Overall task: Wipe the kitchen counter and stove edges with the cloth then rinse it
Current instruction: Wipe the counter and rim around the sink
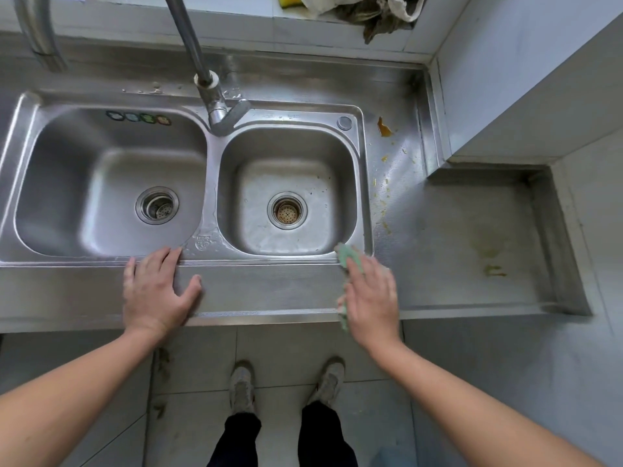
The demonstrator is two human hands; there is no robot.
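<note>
A green cloth (346,256) lies on the steel counter (269,291) at the front right corner of the right sink basin (337,170). My right hand (371,298) presses flat on the cloth, fingers together, covering most of it; green edges show above and left of the hand. My left hand (156,288) rests flat on the counter's front strip below the left basin (50,163), fingers spread, holding nothing. Orange-brown spills (384,128) and crumbs (386,227) mark the counter right of the sink. No stove is in view.
A faucet (215,106) rises between the two basins. A yellow sponge (288,0) and crumpled rags (374,11) sit on the back ledge. A tiled wall block (522,96) bounds the counter at right. My feet (286,382) stand on the tiled floor.
</note>
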